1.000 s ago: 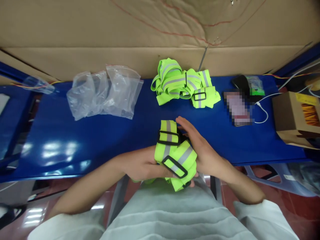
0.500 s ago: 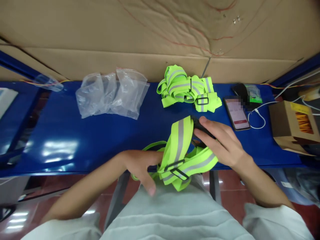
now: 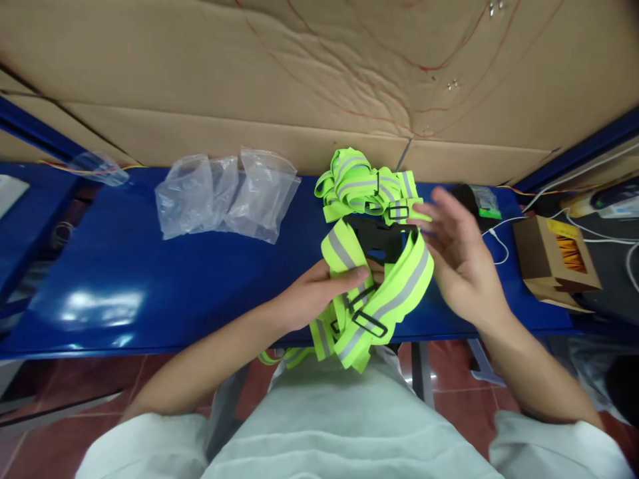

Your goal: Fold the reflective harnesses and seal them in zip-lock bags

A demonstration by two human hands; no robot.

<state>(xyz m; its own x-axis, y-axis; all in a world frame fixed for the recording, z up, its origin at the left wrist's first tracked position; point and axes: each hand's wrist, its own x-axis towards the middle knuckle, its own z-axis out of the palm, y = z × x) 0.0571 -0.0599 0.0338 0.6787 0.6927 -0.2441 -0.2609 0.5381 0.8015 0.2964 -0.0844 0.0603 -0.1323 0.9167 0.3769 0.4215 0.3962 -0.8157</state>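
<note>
A neon-yellow reflective strap harness (image 3: 399, 293) with grey stripes and black slide buckles hangs over the table's front edge. My left hand (image 3: 319, 293) is closed on its left strap, thumb on top and fingers behind. A wide black plastic piece (image 3: 377, 241) joins the straps at the top. Just right of that piece, my right hand (image 3: 462, 256) is raised with fingers apart, holding nothing. Behind the harness lies a heap of similar reflective straps (image 3: 354, 183), its right end partly covered by my right fingertips.
Clear zip bags (image 3: 262, 196) lie at the back left of the blue table (image 3: 150, 279). To the right stand a cardboard box (image 3: 554, 256) with orange contents and a white cable (image 3: 502, 246). A cardboard panel (image 3: 200, 66) rises along the back.
My left hand has gone from spread fingers to gripping the strap. My right hand has let go of the black piece and opened. The harness has turned, showing the black piece more fully.
</note>
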